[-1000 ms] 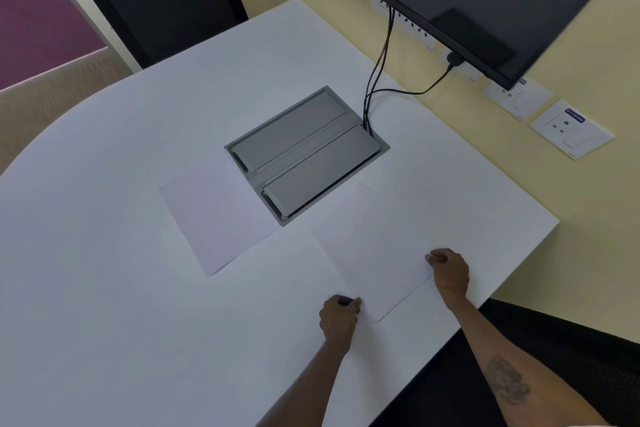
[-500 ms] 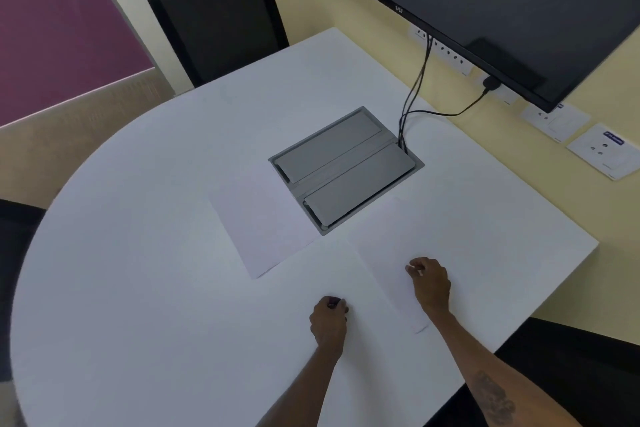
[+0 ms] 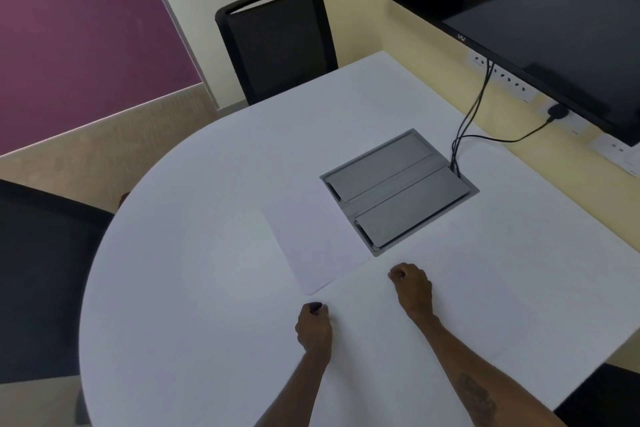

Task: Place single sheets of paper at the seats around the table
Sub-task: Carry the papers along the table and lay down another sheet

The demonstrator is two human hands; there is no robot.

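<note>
Head view, looking down on a white table [image 3: 207, 270], rounded at its left end and square at its right.

Sheet of paper [image 3: 317, 243] lying flat near the middle of the table, right against the left side of a grey cable box [image 3: 398, 191] set into the tabletop. Faintly lilac against the white. Long axis running from the far side of the table toward the near side, leaning a little to the right as it comes nearer; near corner pointing at the left hand [image 3: 313, 326].

Left hand just beyond that near corner, low on the tabletop, back of the hand up, forearm reaching in from the bottom edge. Fingers curled in tight, thumb and forefinger tips pressed together at the surface. Cannot tell whether any paper is pinched there: white on white.

Right hand [image 3: 412, 288] a little farther in and to the right, near the box's closest corner, knuckles up, fingers folded under into a loose fist. Cannot tell what, if anything, is gripped. Tattooed forearm stretching back to the lower right.

Around the table: one black chair [image 3: 277, 42] at the far side, another chair [image 3: 41, 270] at the left. Dark monitor [image 3: 519, 10] on the yellow wall, with black cables [image 3: 467, 128] dropping to the box.
</note>
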